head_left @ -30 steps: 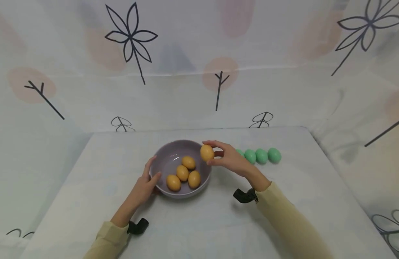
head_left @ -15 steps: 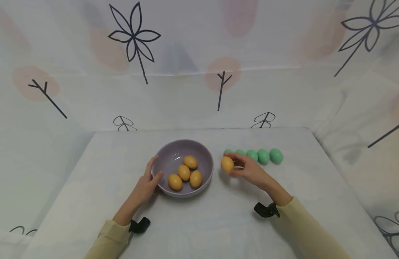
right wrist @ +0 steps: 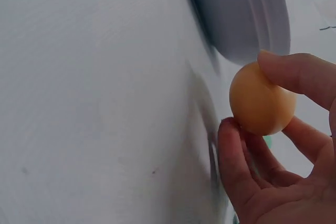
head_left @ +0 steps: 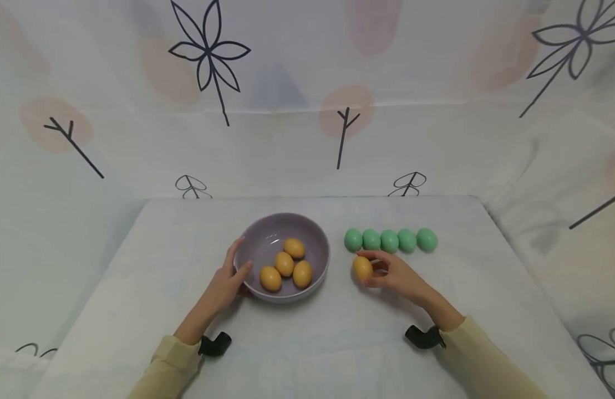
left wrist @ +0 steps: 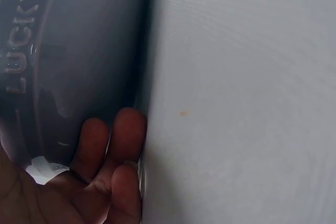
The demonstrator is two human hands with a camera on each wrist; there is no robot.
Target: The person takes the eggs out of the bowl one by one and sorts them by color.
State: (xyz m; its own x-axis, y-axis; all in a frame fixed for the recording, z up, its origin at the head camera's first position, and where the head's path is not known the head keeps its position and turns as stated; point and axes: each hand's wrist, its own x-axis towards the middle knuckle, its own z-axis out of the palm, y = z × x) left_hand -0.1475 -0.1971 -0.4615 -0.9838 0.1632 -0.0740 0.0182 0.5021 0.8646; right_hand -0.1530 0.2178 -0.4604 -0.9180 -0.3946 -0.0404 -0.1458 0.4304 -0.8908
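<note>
A purple-grey bowl (head_left: 314, 282) with several orange eggs (head_left: 284, 264) in it stands on the white table. My left hand (head_left: 224, 285) grips the bowl's left side, thumb over the rim; in the left wrist view its fingers (left wrist: 128, 135) lie against the outer wall, low by the tabletop. To the right of the bowl, my right hand (head_left: 399, 279) pinches another orange egg (head_left: 362, 268) between thumb and fingers. This egg (right wrist: 260, 100) is close above the table in the right wrist view; whether it touches the surface I cannot tell. Green eggs (head_left: 389, 241) lie in a row just behind it.
The white table (head_left: 307, 349) reaches back to a pale cloth wall (head_left: 282, 149) with drawn plants. Raised lettering runs along the bowl's outside in the left wrist view. A dark wrist camera (head_left: 423, 337) is strapped to each forearm.
My right hand has carried the orange egg from the bowl's right rim to the right and down, in front of the green row. The left hand keeps its hold on the bowl.
</note>
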